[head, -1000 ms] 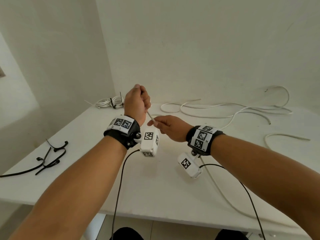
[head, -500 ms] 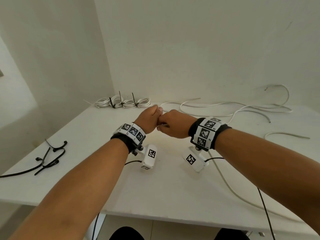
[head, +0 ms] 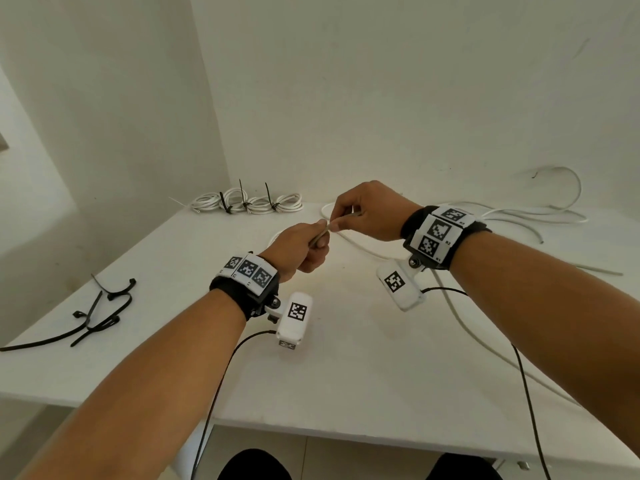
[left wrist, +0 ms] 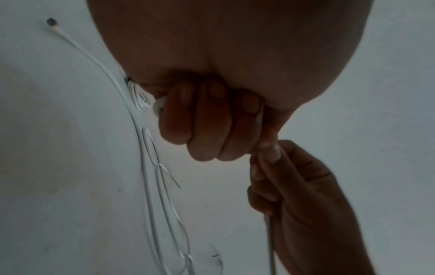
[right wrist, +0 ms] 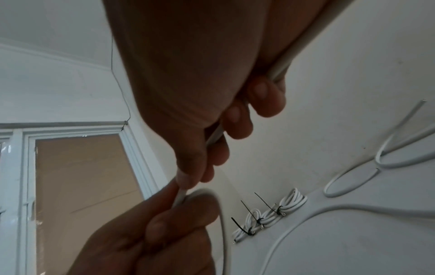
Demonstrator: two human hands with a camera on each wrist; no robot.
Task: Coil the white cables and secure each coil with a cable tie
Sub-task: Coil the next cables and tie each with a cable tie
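Observation:
Both hands hold one white cable (head: 322, 233) above the middle of the white table (head: 346, 375). My left hand (head: 317, 239) is fisted round it, and a small white loop (left wrist: 157, 108) sticks out beside the curled fingers (left wrist: 207, 126). My right hand (head: 341, 221) sits just above and to the right, thumb and fingers (right wrist: 235, 121) curled round the cable (right wrist: 280, 68). Between the hands the cable bends into an arc (right wrist: 221, 214). A long tail (head: 485, 355) trails to the table's front right. Finished coils (head: 246, 202) bound with black ties lie at the back wall.
Loose white cables (head: 519, 216) sprawl over the back right of the table. Several black cable ties (head: 100, 313) lie near the left edge. Walls close the table at the back and left. A window (right wrist: 82, 176) shows in the right wrist view.
A second ago my left hand was raised above the right. The hands then met fist to fist. Now the right hand is higher and further back, the left lower.

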